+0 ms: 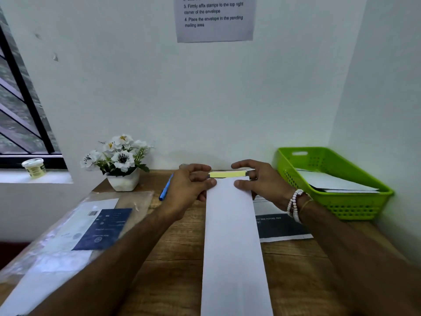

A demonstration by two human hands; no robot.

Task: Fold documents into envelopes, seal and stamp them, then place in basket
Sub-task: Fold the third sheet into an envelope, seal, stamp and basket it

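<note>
a long white envelope [234, 242] lies lengthwise on the wooden desk [180, 247], its near end running out of the bottom of the view and its far end between the two hands. left of the envelope, on the near part of the desk, sits a clear plastic sleeve [68, 236] with white sheets and a dark blue printed card inside. just right of the envelope, partly under the right wrist, lies a printed document [280, 222] with a dark band across it.

the left hand [189, 188] grips the envelope's far left corner, thumb pressed on top. the right hand [262, 181] holds the far right corner the same way, thumb on the paper, fingers curled over the far edge; its wrist carries beaded bracelets. at the envelope's far end a yellow strip [227, 174] shows between the two hands along the flap edge.

left of the envelope, beyond the left hand, a blue pen [165, 188] lies on the desk, and further left a white pot of white flowers [120, 165] stands against the wall. right of the envelope, a green basket [355, 206] holds white envelopes. above the envelope an instruction sheet [215, 19] hangs on the wall.
</note>
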